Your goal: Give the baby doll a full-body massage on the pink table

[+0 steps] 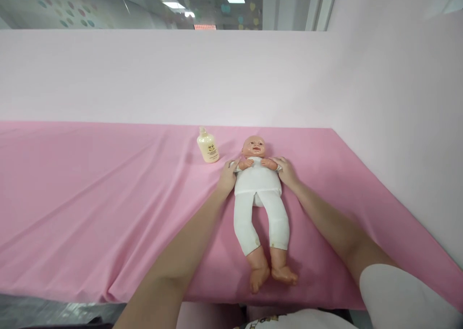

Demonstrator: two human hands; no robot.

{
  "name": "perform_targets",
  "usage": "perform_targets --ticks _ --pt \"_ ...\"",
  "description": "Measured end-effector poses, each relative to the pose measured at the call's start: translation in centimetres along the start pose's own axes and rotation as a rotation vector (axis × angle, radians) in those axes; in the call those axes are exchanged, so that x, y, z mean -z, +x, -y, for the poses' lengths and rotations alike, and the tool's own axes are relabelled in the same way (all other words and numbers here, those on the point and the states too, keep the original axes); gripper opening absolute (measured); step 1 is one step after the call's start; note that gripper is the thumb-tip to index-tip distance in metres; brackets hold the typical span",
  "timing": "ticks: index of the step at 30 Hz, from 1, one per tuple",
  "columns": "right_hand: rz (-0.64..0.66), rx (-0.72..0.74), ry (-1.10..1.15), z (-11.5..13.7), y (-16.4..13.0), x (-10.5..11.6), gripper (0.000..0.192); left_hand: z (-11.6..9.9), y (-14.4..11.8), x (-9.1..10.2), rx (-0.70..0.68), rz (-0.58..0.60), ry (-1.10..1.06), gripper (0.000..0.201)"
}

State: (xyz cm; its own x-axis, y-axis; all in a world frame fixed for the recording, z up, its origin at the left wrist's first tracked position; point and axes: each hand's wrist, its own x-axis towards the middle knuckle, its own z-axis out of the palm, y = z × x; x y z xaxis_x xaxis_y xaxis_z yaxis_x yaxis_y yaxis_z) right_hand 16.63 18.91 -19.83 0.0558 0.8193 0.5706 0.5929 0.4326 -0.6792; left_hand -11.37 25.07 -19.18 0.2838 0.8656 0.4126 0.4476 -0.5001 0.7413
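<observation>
A baby doll in a white top and white leggings lies on its back on the pink sheet, head away from me and bare feet toward me. Its hands rest on its chest. On the doll's left-of-picture side, my left hand has its fingers around the bent arm near the elbow. My right hand takes the other arm the same way. Some fingertips are hidden behind the doll's arms. A pump bottle of pale yellow liquid stands just beyond my left hand, not touched.
The sheet covers a wide table, with folds running across its left part. A white wall rises behind, with a window above it. Another white wall closes off the right side. The table's front edge is close to my body.
</observation>
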Motion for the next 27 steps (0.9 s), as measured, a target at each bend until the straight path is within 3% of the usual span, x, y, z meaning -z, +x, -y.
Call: perform_targets --ticks 4,7,9,13,16,19,22,27 --pt "-0.059 -0.047 0.054 -0.1 0.0 -0.1 0.06 -0.1 -0.1 0.2 0.002 -0.033 -0.048 0.066" --pt "-0.149 -0.197 0.161 -0.8 0.2 -0.1 0.052 -0.2 -0.1 0.4 0.031 -0.099 -0.164 0.054" --pt "-0.226 -0.307 0.218 -1.4 0.3 0.1 0.051 -0.1 -0.1 0.5 0.128 -0.17 -0.26 0.045" --pt "-0.337 -0.427 0.335 -2.6 0.6 0.5 0.085 0.1 0.2 0.7 0.319 -0.344 -0.463 0.046" --pt "-0.374 -0.453 0.351 -2.7 0.8 0.6 0.113 0.2 0.5 0.7 0.326 -0.402 -0.585 0.059" --pt "-0.348 -0.363 0.275 -2.1 0.7 0.6 0.126 0.3 0.5 0.8 0.308 -0.396 -0.563 0.077" --pt "-0.292 -0.252 0.24 -1.1 0.6 0.6 0.113 0.2 0.4 0.9 0.297 -0.354 -0.453 0.087" --pt "-0.152 -0.174 0.234 0.2 0.5 0.7 0.078 -0.2 0.1 1.0 0.286 -0.226 -0.313 0.086"
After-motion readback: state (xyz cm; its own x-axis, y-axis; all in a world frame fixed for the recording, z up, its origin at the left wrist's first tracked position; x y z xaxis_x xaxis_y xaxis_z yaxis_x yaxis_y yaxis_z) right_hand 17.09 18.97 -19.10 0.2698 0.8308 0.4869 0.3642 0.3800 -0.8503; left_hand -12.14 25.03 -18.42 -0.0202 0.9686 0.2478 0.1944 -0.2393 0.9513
